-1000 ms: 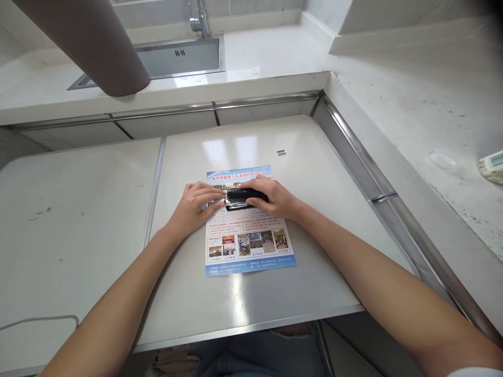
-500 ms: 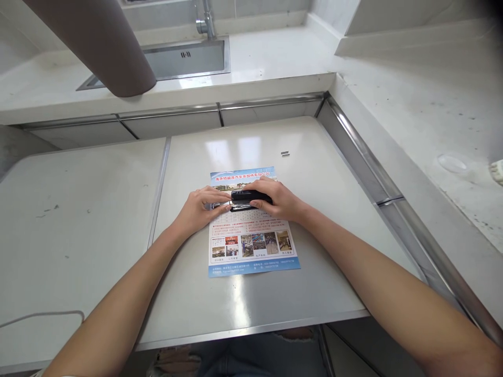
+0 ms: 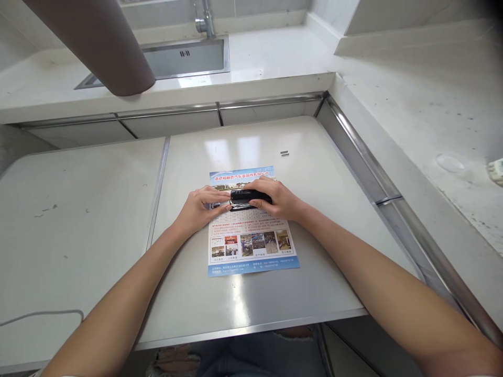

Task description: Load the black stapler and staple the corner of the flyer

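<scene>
A black stapler (image 3: 241, 196) lies sideways over a printed flyer (image 3: 253, 262) on the white folding table. My right hand (image 3: 277, 198) is wrapped round its right part, thumb along the near side. At its left end my left hand (image 3: 204, 207) closes finger and thumb on a metal part of the stapler; a bit of shiny metal shows between them, and the fingers cover the rest. Beyond the flyer, to the right, two short strips of staples (image 3: 284, 153) lie on the tabletop.
The white table (image 3: 188, 309) has a metal-edged seam left of the flyer. A thin grey cable (image 3: 43, 313) lies at the left front. Behind stand a counter with a sink (image 3: 188, 57) and a thick brown pipe (image 3: 106, 47). A clear lid (image 3: 450, 163) rests on the right counter.
</scene>
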The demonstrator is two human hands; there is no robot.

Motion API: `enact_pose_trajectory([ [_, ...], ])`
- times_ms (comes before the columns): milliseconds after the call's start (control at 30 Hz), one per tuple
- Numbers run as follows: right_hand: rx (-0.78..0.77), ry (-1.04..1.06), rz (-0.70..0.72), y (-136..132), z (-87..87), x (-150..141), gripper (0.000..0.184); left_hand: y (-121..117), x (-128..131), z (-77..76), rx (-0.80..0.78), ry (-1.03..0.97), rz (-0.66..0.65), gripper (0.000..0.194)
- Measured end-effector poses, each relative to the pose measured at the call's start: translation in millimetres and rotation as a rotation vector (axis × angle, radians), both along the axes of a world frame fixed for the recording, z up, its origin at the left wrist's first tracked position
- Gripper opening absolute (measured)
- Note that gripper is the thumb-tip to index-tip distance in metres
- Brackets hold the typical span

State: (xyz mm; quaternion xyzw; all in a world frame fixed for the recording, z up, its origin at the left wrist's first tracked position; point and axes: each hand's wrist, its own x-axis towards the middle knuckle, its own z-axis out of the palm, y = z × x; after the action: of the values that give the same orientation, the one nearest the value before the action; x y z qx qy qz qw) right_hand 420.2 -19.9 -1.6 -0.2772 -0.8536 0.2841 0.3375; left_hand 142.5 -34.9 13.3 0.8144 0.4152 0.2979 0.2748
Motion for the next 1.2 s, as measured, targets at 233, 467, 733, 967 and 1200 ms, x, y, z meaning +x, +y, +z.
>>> enact_pose_trajectory([
  [233,0.01,-0.003,0.001,0,-0.3,0,0.033,0,0,0.7,0.026,0.018,0.015,0.021],
  [467,0.016,-0.007,-0.002,1,-1.4,0,0.034,1,-1,-0.3,0.013,0.003,-0.016,0.02],
  [733,0.014,-0.006,0.003,1,-1.4,0,0.033,0,0,1.7,-0.054,-0.017,-0.01,0.021],
  [967,0.01,-0.002,0.002,1,-1.6,0,0.032,1,-5,0.4,0.028,0.043,0.004,0.026],
  [1200,0.017,-0.012,-0.012,0,-1.3,-1,0.032,10,-39,7.0,0.142,0.09,-0.164,0.009],
])
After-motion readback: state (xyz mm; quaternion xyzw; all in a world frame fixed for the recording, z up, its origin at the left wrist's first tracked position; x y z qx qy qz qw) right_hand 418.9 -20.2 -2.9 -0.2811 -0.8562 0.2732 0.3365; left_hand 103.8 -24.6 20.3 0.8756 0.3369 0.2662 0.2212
